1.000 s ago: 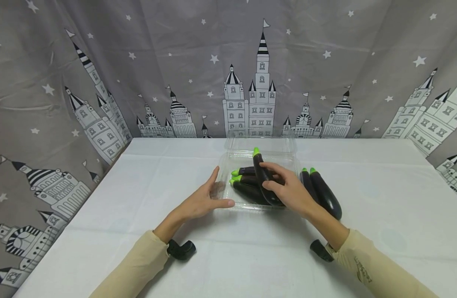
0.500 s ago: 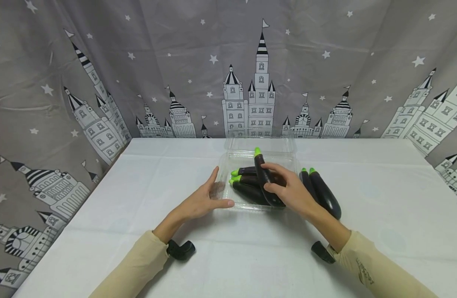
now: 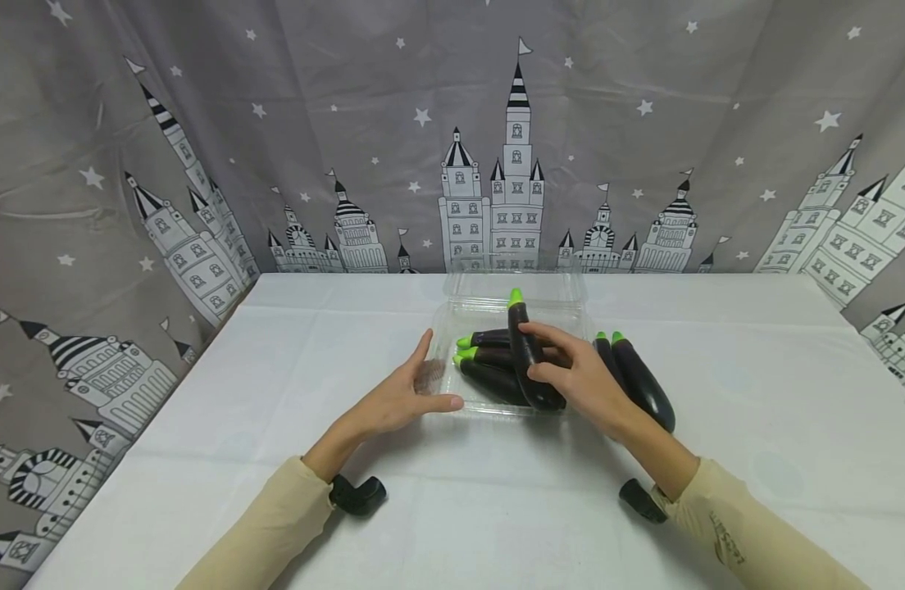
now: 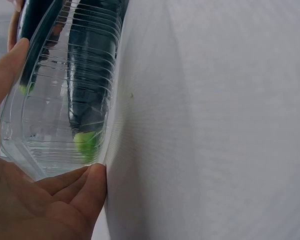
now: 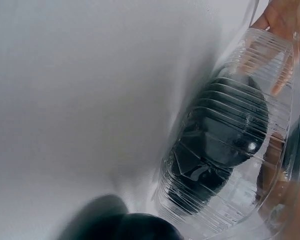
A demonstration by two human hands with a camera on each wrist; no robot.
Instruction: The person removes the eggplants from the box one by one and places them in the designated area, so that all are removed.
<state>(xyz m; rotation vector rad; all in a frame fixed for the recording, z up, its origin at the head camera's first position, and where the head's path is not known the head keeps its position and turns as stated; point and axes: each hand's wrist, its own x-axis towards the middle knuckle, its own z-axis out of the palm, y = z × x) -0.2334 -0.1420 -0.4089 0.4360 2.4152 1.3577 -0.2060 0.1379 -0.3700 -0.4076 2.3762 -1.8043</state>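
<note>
Packing step: right hand (image 3: 581, 381) grip clamped on eggplant (image 3: 529, 360) over clear clamshell tray (image 3: 452, 315); left hand (image 3: 401, 401), fingers apart, braces tray wall. Next likely: lower eggplant beside three inside, release.

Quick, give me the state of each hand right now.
Left hand: open, fingers straight, steadying the clear plastic container.
Right hand: grip closed round an eggplant over the container.

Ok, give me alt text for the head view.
The right hand holds an eggplant over a clear plastic container with three eggplants inside. The left hand steadies the container's side; two more eggplants lie on the white table.
</note>
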